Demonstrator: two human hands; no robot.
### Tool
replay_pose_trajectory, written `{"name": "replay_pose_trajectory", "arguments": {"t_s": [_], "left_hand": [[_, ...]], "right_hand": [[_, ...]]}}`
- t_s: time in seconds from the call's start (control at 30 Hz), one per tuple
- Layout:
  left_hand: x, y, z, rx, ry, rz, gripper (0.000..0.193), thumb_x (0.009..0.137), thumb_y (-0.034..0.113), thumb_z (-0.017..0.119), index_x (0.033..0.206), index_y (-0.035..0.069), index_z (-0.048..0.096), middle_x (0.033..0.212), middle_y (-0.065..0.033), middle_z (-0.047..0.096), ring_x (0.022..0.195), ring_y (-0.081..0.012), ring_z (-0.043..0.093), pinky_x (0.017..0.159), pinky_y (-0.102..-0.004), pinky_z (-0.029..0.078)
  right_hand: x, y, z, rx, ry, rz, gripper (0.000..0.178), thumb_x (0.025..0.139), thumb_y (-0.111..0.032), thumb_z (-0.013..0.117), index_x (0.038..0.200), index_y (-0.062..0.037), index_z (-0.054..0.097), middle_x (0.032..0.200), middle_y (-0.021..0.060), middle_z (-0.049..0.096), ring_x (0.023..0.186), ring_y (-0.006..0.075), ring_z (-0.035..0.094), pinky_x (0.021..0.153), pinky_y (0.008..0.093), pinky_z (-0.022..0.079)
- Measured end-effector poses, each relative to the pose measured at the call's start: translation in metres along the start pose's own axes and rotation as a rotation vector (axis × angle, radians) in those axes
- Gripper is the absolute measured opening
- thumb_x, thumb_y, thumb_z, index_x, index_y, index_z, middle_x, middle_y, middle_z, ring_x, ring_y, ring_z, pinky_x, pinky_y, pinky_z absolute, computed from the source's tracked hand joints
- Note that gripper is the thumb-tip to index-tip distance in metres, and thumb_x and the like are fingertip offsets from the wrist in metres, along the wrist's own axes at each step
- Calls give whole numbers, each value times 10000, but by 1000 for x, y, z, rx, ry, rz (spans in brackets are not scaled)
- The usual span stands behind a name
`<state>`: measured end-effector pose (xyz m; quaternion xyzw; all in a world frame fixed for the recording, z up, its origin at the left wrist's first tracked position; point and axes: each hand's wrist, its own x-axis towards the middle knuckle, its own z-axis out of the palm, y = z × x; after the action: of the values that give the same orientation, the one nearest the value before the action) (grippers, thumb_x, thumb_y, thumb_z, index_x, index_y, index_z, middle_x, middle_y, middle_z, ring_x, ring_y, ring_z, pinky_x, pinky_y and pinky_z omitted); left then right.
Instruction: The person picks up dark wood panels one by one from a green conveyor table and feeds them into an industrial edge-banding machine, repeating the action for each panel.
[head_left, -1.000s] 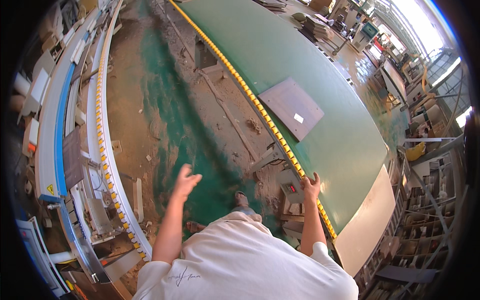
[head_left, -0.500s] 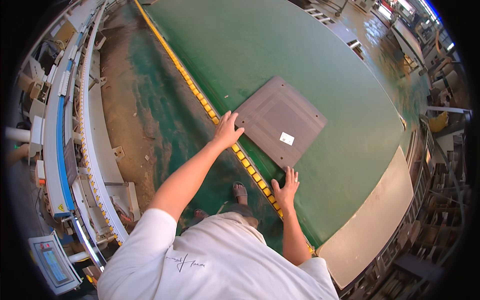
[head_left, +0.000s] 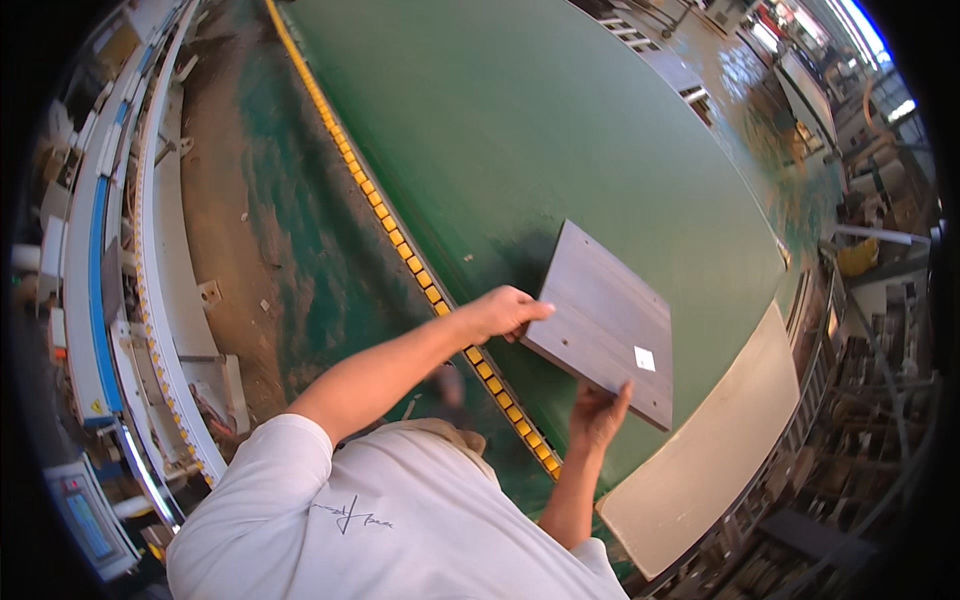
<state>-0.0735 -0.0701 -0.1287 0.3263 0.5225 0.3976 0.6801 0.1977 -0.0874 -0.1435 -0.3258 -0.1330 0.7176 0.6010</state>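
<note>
Two-handedly holding a tilted grey-brown board [head_left: 605, 315] right of the yellow roller strip [head_left: 390, 224], clamped at its edges by the left hand [head_left: 500, 312], nearer the strip, and the right hand [head_left: 597, 415], and reaching away from both.

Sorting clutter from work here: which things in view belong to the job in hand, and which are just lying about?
In use:
grey-brown panel, in left hand and right hand
green surface beneath it

Apparently just about:
yellow item, far right
screen unit, lower left
</note>
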Motion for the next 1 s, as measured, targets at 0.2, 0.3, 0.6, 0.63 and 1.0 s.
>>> {"name": "replay_pose_trajectory", "arguments": {"t_s": [0.2,0.3,0.6,0.63,1.0], "left_hand": [[-122,-16,-62,29,134,50,440,934,455,641,780,44,653,658,-9,588,600,-89,550,551,-256,441],[-239,-50,-145,504,-62,25,429,929,432,654,792,26,672,711,-10,635,676,-110,558,645,-307,462],[-609,-252,-260,-356,1361,251,566,969,523,562,1241,29,611,1211,-74,633,1106,-164,580,937,-308,456],[-632,-290,-247,-490,1492,260,682,936,594,568,1297,16,595,1231,-93,639,1085,-187,599,916,-334,474],[-827,-517,-127,-1572,2340,743,562,1009,440,515,1219,-74,602,1142,-158,660,983,-234,639,850,-365,501]], "right_hand": [[-37,69,79,-59,-151,268,497,818,-120,653,1280,3,519,1232,107,606,1154,256,576,1033,438,468],[-68,116,92,-258,-330,486,587,736,-43,634,1308,9,510,1219,105,603,1170,272,572,1032,455,466],[-253,333,246,-810,-1149,928,468,723,-27,640,1186,23,589,1062,67,637,949,193,609,852,325,501],[-287,367,259,-826,-1209,976,421,768,-60,653,1176,21,595,1050,64,642,941,185,613,852,320,503],[-569,665,250,-1653,-2119,881,477,976,-464,573,1028,10,605,755,84,666,503,172,634,416,248,464]]}}
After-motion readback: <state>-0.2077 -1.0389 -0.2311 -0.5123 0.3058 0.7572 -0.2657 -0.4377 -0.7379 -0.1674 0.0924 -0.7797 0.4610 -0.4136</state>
